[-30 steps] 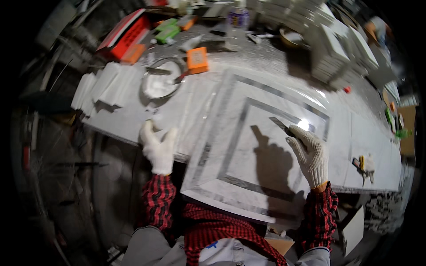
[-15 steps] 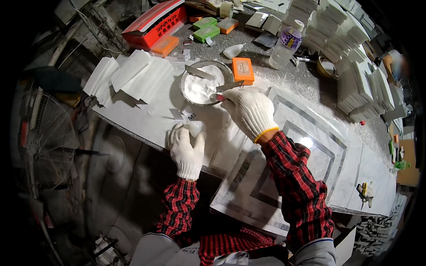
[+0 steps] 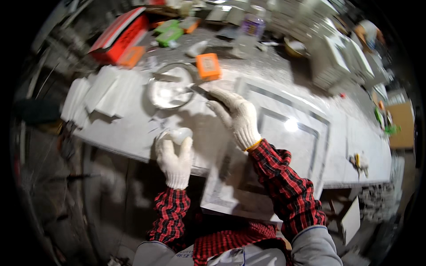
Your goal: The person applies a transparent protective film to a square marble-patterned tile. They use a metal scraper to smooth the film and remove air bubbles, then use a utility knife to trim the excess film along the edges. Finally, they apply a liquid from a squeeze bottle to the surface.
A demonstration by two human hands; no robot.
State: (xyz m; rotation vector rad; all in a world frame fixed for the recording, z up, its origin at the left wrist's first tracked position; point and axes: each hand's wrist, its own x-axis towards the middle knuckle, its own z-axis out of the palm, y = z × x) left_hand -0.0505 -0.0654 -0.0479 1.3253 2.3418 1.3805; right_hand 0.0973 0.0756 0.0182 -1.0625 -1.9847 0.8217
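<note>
My left hand (image 3: 173,160), in a white knit glove, is closed around a small whitish, translucent rounded squeeze bottle (image 3: 182,134) near the table's front edge. My right hand (image 3: 238,116), gloved alike, is just right of a metal bowl (image 3: 162,107). A narrow dark metal putty knife (image 3: 202,92) runs from the bowl's rim to between its fingers and thumb; blur hides the exact grip. White paste or powder (image 3: 167,94) fills much of the bowl. A second flat metal blade (image 3: 167,77) lies across the bowl's far side.
Thin white slabs (image 3: 108,93) lie left of the bowl. An orange box (image 3: 207,66) and a clear bottle (image 3: 248,35) stand beyond it. A grey-and-white framed panel (image 3: 288,146) lies under my right arm. Stacked white tiles (image 3: 333,64) rise at the far right.
The view has shifted, so the bench appears farther left. My right hand has drawn back from the bowl a little, fingers more stretched. My left hand still holds the small bottle.
</note>
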